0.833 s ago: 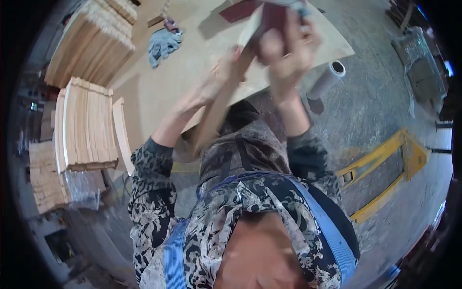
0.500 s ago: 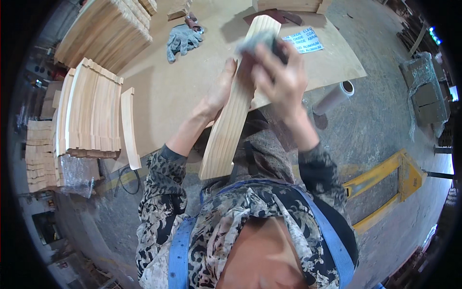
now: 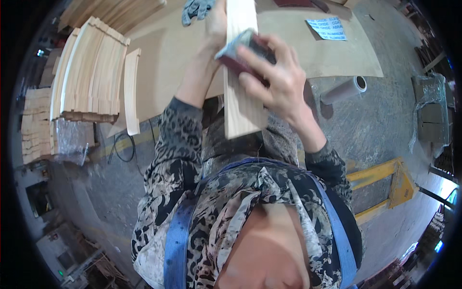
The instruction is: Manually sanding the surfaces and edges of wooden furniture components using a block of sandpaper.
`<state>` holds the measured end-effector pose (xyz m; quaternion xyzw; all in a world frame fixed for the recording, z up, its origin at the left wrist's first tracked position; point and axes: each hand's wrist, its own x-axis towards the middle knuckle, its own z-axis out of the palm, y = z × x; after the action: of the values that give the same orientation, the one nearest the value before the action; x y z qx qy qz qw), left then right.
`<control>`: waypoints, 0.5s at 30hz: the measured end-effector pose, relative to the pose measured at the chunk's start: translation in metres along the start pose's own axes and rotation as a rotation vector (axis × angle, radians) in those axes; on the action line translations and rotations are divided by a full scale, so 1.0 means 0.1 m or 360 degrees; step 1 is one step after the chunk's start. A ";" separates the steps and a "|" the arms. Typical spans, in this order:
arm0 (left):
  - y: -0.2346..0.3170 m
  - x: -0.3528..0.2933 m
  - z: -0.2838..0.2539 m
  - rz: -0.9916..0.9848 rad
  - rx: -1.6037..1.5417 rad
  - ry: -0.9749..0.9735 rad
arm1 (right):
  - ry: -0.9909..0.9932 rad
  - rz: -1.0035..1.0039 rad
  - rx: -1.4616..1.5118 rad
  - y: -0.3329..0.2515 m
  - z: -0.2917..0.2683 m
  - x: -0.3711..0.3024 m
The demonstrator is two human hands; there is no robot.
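A pale wooden board (image 3: 243, 108) slants up and away from my body, its near end hanging over my lap and its far end cut off by the top of the picture. My left hand (image 3: 216, 24) grips the board's left side farther up, with its fingers partly hidden. In my right hand (image 3: 281, 74) is a sanding block (image 3: 236, 52) wrapped in sandpaper, dark red below and bluish grey on top. The block lies across the board's upper face, my fingers curled over it and slightly blurred.
Stacked curved wooden slats (image 3: 89, 72) and a single slat (image 3: 131, 91) lie at left on the worktable (image 3: 161, 62). A grey glove (image 3: 196, 10) and a printed sandpaper sheet (image 3: 327, 28) rest farther back. Right of me stand a film roll (image 3: 341, 91) and a yellow pallet jack (image 3: 380, 188).
The board has turned more upright in view, and its near end sits higher. My right hand has drawn the block down along the board toward me. The camera view has shifted too.
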<state>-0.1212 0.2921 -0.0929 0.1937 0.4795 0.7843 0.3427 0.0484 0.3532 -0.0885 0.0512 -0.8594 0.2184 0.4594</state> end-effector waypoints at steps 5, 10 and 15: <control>0.20 0.06 -0.60 0.0200 0.0127 0.0532 | -0.0506 0.0138 0.0305 -0.24 -0.26 -0.74; 0.36 0.03 -0.83 0.0342 0.0036 0.0866 | 0.0022 0.0694 0.0639 0.04 -0.44 -0.41; 0.07 0.04 -1.05 0.0360 -0.0262 0.0868 | 0.0244 -0.0067 -0.0018 -0.23 -0.05 -0.20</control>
<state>-0.1926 0.2282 -0.1355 -0.0001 0.4640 0.8768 0.1264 0.0699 0.3323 -0.0950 0.0497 -0.8217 0.2072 0.5285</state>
